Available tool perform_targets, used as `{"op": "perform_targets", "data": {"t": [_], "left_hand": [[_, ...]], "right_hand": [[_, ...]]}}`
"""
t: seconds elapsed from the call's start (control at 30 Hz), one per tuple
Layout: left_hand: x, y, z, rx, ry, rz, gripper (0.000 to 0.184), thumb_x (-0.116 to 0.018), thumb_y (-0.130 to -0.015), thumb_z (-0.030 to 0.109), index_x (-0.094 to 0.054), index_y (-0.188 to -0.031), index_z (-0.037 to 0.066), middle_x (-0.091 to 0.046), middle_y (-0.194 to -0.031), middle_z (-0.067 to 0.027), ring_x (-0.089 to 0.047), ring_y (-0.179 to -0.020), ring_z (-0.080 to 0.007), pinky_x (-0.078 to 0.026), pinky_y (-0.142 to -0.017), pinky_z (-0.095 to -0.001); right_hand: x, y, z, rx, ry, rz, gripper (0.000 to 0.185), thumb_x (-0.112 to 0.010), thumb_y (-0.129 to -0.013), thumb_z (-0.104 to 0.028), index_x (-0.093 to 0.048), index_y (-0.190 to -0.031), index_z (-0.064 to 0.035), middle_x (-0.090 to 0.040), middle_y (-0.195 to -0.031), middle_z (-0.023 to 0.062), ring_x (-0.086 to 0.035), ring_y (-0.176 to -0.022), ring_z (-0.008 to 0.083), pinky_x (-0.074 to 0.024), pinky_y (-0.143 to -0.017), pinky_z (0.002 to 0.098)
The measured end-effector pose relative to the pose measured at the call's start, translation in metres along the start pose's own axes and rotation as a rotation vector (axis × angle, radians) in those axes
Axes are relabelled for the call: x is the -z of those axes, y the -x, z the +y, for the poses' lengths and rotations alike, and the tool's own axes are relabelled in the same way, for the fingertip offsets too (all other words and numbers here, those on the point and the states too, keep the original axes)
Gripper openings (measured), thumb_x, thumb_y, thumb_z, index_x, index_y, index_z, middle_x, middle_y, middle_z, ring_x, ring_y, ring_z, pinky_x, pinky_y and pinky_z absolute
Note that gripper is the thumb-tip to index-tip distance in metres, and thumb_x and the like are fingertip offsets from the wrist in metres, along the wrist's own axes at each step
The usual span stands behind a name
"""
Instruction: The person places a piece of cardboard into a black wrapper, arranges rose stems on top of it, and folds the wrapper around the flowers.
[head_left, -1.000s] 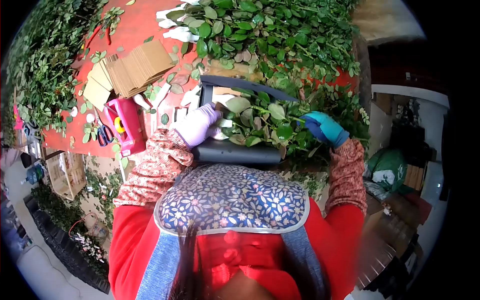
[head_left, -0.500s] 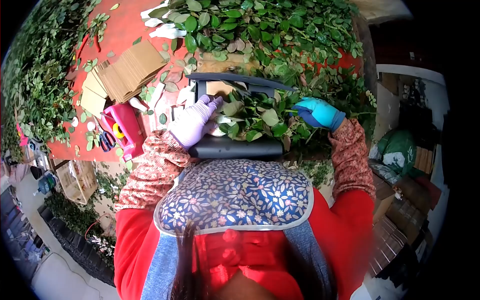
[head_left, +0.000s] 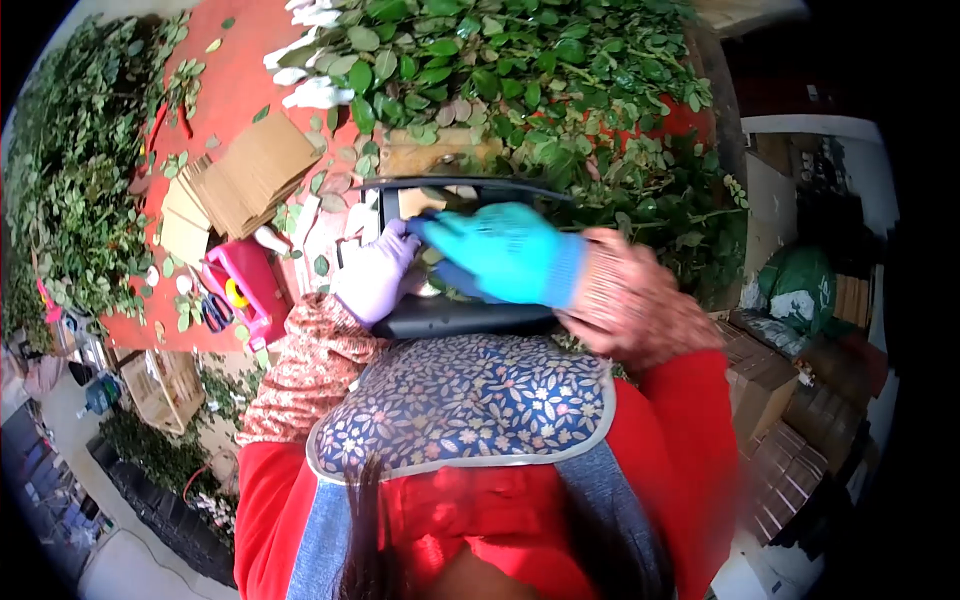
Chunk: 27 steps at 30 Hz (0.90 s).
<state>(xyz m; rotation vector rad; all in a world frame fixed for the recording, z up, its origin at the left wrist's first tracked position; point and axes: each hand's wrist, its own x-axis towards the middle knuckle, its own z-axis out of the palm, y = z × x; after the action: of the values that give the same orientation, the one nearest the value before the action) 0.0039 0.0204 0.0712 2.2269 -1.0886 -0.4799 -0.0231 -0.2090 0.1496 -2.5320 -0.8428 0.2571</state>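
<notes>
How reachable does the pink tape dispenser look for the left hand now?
Likely yes. The pink tape dispenser stands left of the left hand, with only leaves and low scraps apparently between. The hand is at the black tray, beside the right hand, so it would have to turn away.

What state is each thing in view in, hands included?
Left hand: lilac-gloved, fingers bent, grip unclear.
Right hand: blue-gloved, blurred, fingertips close to the left hand's.
Black holder: partly covered by the hands.
Tape dispenser: loaded with a yellow roll.
Scissors: lying beside the dispenser; blades unclear.
Cardboard pieces: stacked, fanned out.
Leafy stems: heaped.
Red table: strewn with loose leaves.
</notes>
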Motion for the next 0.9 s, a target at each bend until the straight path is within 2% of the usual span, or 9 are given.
{"op": "perform_targets", "data": {"t": [0.07,0.17,0.27,0.4,0.53,0.7,0.73,0.83,0.9], "left_hand": [[-0.007,-0.002,-0.006,0.054,0.228,0.102,0.054,-0.07,-0.073,0.009,-0.055,-0.125,0.003,-0.052,-0.112,-0.0198,-0.061,-0.09,-0.0372,-0.051,-0.074,-0.0443],[0.01,-0.004,0.011,0.068,0.008,0.013,0.049,-0.068,-0.075,0.007,-0.057,-0.123,0.002,-0.054,-0.107,-0.0195,-0.061,-0.09,-0.0379,-0.051,-0.075,-0.0438],[0.006,-0.001,0.012,0.119,0.042,0.022,0.054,-0.076,-0.073,0.009,-0.058,-0.123,0.004,-0.056,-0.109,-0.0164,-0.061,-0.093,-0.036,-0.051,-0.076,-0.042],[0.012,-0.002,0.017,0.128,-0.078,-0.045,0.055,-0.077,-0.07,0.014,-0.058,-0.121,0.005,-0.054,-0.115,-0.0142,-0.062,-0.095,-0.0332,-0.053,-0.075,-0.0404],[0.015,-0.004,0.014,0.103,-0.166,-0.064,0.054,-0.077,-0.071,0.018,-0.059,-0.12,0.005,-0.055,-0.113,-0.0133,-0.061,-0.098,-0.0331,-0.052,-0.078,-0.0406],[0.012,-0.001,0.014,0.147,-0.04,-0.076,0.052,-0.075,-0.075,0.019,-0.058,-0.122,0.005,-0.064,-0.108,-0.0195,-0.064,-0.095,-0.0377,-0.051,-0.081,-0.0451],[0.019,-0.003,0.017,-0.028,0.009,0.143,0.036,-0.063,-0.084,0.021,-0.06,-0.117,0.007,-0.064,-0.089,-0.0138,-0.066,-0.079,-0.028,-0.052,-0.066,-0.0377],[0.014,-0.001,0.021,0.304,0.483,0.061,0.031,-0.055,-0.095,0.026,-0.063,-0.118,0.007,-0.064,-0.078,-0.0107,-0.064,-0.071,-0.0204,-0.051,-0.065,-0.0336],[0.021,-0.002,0.022,0.167,0.186,0.028,0.031,-0.05,-0.099,0.027,-0.063,-0.12,0.008,-0.064,-0.077,-0.0082,-0.063,-0.067,-0.0172,-0.05,-0.062,-0.0321]], "right_hand": [[-0.046,-0.018,0.023,-0.034,0.065,-0.225,0.053,-0.057,-0.091,-0.035,-0.047,-0.133,-0.0042,-0.063,-0.074,0.0109,-0.062,-0.059,0.0309,-0.0468,-0.053,0.0444],[-0.027,-0.018,0.019,-0.234,0.073,-0.377,0.067,-0.056,-0.088,-0.046,-0.05,-0.134,0.0019,-0.069,-0.081,0.0162,-0.066,-0.067,0.0342,-0.0509,-0.063,0.0473],[-0.056,0.021,0.032,-0.105,0.212,-0.123,0.054,-0.058,-0.087,-0.044,-0.058,-0.118,0.0007,-0.066,-0.071,0.0125,-0.067,-0.067,0.0311,-0.0491,-0.057,0.0461],[0.077,-0.016,-0.009,-0.096,0.106,-0.489,0.043,-0.069,-0.084,-0.025,-0.06,-0.123,-0.0101,-0.067,-0.097,0.0088,-0.067,-0.076,0.0283,-0.0537,-0.065,0.0402],[0.109,-0.071,0.081,0.011,0.137,0.431,0.022,-0.058,-0.088,-0.016,-0.066,-0.108,-0.0143,-0.069,-0.086,0.0118,-0.068,-0.074,0.0317,-0.0547,-0.068,0.0415],[0.1,-0.175,0.252,-0.418,0.674,0.31,0.021,-0.054,-0.088,-0.026,-0.07,-0.096,-0.015,-0.07,-0.091,0.0109,-0.067,-0.087,0.0297,-0.0517,-0.072,0.0432],[0.092,-0.183,0.263,-0.47,0.69,0.306,0.019,-0.059,-0.086,-0.028,-0.067,-0.097,-0.0146,-0.067,-0.098,0.0124,-0.063,-0.095,0.034,-0.0493,-0.079,0.0479],[0.077,-0.192,0.283,-0.615,0.694,0.187,0.023,-0.065,-0.086,-0.025,-0.065,-0.107,-0.0166,-0.062,-0.114,0.0105,-0.058,-0.109,0.0332,-0.0462,-0.085,0.0527],[0.084,-0.196,0.271,-0.684,0.679,0.104,0.025,-0.065,-0.086,-0.024,-0.064,-0.11,-0.0163,-0.059,-0.122,0.0095,-0.056,-0.114,0.0328,-0.0446,-0.088,0.0526]]}}
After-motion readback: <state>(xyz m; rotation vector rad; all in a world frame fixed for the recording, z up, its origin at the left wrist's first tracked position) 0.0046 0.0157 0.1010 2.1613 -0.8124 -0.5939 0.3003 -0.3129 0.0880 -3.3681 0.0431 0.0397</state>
